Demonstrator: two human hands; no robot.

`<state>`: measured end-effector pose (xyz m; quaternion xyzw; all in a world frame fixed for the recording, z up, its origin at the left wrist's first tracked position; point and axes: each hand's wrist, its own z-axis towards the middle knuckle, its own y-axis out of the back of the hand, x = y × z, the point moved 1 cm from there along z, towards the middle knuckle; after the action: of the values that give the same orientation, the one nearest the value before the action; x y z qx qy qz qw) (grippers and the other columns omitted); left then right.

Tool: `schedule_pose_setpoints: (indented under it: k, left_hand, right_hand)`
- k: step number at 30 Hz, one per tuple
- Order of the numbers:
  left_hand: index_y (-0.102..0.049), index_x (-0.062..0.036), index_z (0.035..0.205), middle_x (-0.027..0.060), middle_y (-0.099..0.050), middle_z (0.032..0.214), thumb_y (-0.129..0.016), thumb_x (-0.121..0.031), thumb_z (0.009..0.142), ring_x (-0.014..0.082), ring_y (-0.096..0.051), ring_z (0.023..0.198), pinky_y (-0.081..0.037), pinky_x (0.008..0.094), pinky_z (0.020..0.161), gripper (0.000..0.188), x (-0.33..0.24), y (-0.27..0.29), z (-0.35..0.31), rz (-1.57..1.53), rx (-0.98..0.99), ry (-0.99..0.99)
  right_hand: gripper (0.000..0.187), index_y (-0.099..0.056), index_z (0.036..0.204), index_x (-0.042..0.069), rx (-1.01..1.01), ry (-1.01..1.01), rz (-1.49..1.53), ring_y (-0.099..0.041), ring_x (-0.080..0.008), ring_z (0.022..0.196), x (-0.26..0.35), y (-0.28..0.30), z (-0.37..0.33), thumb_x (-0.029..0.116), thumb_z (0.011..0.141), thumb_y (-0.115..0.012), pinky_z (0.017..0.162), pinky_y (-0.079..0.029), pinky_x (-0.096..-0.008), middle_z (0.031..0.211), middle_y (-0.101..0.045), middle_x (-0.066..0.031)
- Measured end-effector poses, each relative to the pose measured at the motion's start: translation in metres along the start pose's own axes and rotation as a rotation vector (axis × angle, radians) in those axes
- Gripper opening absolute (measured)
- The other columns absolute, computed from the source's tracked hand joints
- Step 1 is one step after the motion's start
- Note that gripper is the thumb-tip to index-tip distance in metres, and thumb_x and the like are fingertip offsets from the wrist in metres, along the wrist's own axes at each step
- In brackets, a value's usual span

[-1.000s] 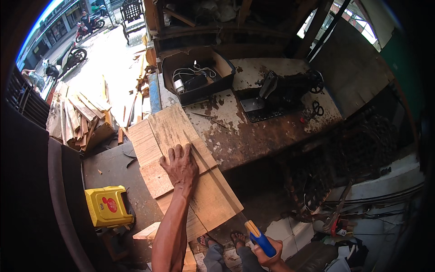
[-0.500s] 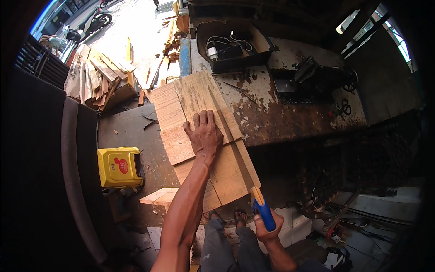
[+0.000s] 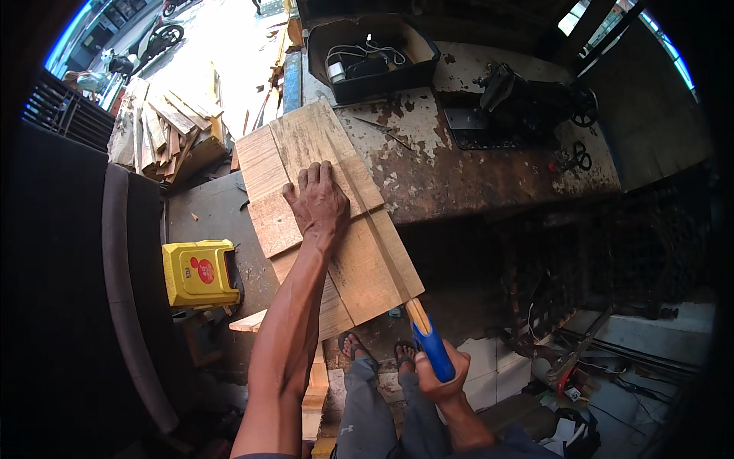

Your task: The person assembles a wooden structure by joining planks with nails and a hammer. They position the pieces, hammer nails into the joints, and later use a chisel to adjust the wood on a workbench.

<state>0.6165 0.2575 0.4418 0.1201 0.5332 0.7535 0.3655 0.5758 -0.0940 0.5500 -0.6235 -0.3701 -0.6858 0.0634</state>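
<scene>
My left hand [image 3: 319, 203] lies on a pair of stacked wooden boards [image 3: 375, 275], fingers stretched out and pressing on the upper board [image 3: 313, 138]. The boards reach from the worn table's near edge toward me. In my right hand [image 3: 446, 376], below their near right corner, is a handsaw [image 3: 434, 350] gripped by its blue handle. Its narrow blade points up at the boards' near edge and is seen almost edge-on. I cannot tell whether the teeth touch the wood.
A worn table [image 3: 489, 183] bears an open box [image 3: 375, 80] with cables, a sewing machine [image 3: 527, 99] and black scissors [image 3: 577, 157]. A yellow plastic stool [image 3: 200, 273] stands at the left. Scrap wood [image 3: 172, 130] is piled beyond it. My sandalled feet [image 3: 353, 346] are below the boards.
The whole view has shifted, so the boards and table appear farther left and higher. My left hand stays on the boards, and the saw stays in my right hand near their near corner.
</scene>
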Motion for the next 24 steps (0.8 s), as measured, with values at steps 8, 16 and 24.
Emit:
schedule_pose_setpoints:
  k: [8,16,24]
  left_hand:
    - [-0.062,-0.0091,0.128,0.0081,-0.063,0.124,-0.052,-0.015,0.091,0.0242,-0.055,0.121,-0.029,0.0515,0.104,0.039,-0.007,0.0,-0.001,-0.028,0.051,-0.014]
    - [-0.062,-0.0086,0.128,0.009,-0.064,0.125,-0.051,-0.014,0.092,0.0246,-0.055,0.123,-0.028,0.0527,0.104,0.038,-0.011,0.003,0.007,-0.015,0.023,-0.03]
    - [-0.061,-0.0096,0.129,0.0074,-0.063,0.126,-0.049,-0.013,0.092,0.0244,-0.055,0.124,-0.028,0.0545,0.107,0.039,-0.011,0.005,0.005,-0.004,0.094,0.02]
  right_hand:
    - [0.014,-0.054,0.07,0.003,-0.021,-0.02,0.079,-0.056,-0.0224,0.043,0.002,-0.03,0.052,0.005,0.077,-0.066,0.045,-0.044,-0.035,0.059,-0.055,-0.0116]
    - [0.014,-0.056,0.069,0.002,-0.094,0.094,0.01,-0.056,-0.0192,0.041,0.01,0.002,0.002,0.008,0.077,-0.066,0.044,-0.045,-0.0343,0.054,-0.053,-0.01]
    - [0.008,-0.062,0.073,0.0,-0.065,0.062,0.017,-0.065,-0.0205,0.05,0.008,0.02,-0.028,0.006,0.077,-0.066,0.052,-0.051,-0.0333,0.055,-0.056,-0.0115]
